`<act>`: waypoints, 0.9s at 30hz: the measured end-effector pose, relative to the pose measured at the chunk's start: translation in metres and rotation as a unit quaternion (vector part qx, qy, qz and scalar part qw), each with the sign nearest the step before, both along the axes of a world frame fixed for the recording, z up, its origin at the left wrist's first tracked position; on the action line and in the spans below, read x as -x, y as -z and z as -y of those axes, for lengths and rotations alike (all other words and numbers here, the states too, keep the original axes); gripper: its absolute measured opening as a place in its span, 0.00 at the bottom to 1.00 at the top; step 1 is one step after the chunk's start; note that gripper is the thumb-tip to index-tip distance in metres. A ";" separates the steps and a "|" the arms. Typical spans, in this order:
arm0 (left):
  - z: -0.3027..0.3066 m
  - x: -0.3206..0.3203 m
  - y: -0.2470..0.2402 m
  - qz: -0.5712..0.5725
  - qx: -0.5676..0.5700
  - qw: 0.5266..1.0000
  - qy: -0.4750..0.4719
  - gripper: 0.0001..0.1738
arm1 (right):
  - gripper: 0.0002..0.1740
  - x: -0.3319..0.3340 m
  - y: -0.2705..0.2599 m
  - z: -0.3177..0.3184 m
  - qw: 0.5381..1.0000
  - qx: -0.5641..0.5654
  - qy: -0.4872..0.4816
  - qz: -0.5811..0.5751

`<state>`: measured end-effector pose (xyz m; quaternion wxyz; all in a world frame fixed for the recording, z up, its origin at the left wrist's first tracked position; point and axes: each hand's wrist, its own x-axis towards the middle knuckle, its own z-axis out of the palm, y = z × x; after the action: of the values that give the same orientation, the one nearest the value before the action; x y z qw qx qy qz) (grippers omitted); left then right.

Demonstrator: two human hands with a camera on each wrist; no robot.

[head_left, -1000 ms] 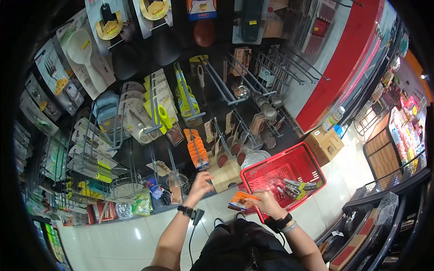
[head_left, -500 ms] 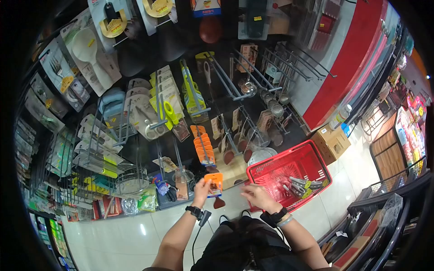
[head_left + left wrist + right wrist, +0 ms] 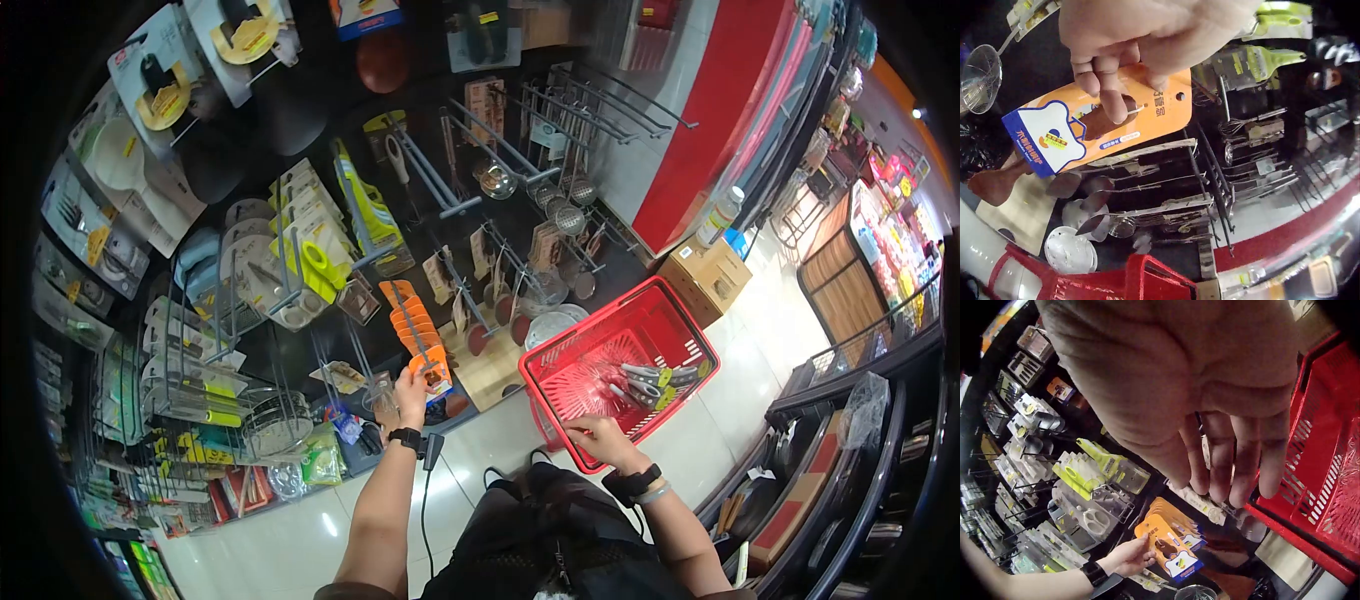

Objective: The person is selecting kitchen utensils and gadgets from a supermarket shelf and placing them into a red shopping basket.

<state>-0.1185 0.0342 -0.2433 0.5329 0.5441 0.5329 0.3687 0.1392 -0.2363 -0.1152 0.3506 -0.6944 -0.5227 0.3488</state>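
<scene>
My left hand point(image 3: 410, 398) pinches an orange-carded wooden spatula point(image 3: 1169, 103) by its card, thumb on one face and fingers on the other. Its brown blade point(image 3: 997, 184) sticks out below the white and blue end of the card. In the head view this card stands right in front of a row of matching orange cards point(image 3: 405, 305) on a hook. My right hand point(image 3: 605, 440) is at the near left corner of the red basket point(image 3: 585, 385), fingers loosely bent with nothing in them. Several grey-handled utensils point(image 3: 655, 385) lie in the basket.
Metal hooks with ladles, skimmers point(image 3: 570, 218) and green-handled tools point(image 3: 318, 268) jut from the dark display wall. A wooden board point(image 3: 480, 370) lies below the orange cards. Right of it are a cardboard box point(image 3: 705, 278) and a low shelf point(image 3: 800, 500).
The carded spatula has passed from my right hand to my left, which has carried it up and left to the orange row. My right hand has let go and stays near the basket.
</scene>
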 end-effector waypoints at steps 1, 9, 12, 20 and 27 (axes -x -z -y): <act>-0.001 0.000 -0.001 0.001 0.003 1.000 0.009 0.11 | 0.13 -0.002 0.001 0.003 1.000 0.001 0.009 0.003; -0.027 -0.007 0.014 0.071 0.033 0.997 -0.023 0.13 | 0.12 -0.023 0.014 0.027 0.997 0.014 0.076 0.018; -0.038 -0.004 0.018 0.061 0.011 0.998 -0.004 0.11 | 0.12 -0.035 0.010 0.040 0.994 0.036 0.100 0.021; -0.011 0.000 0.019 -0.027 -0.015 0.996 -0.089 0.14 | 0.14 -0.111 0.069 0.084 0.942 0.141 0.293 0.083; 0.075 0.057 0.061 -0.138 0.095 0.979 0.116 0.11 | 0.24 -0.202 0.164 0.096 0.865 0.167 0.474 0.000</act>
<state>-0.1753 -0.0411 -0.3042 0.5431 0.5947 0.5668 0.1733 0.3412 -0.3324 -0.2788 0.3526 -0.9067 -0.0647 0.2221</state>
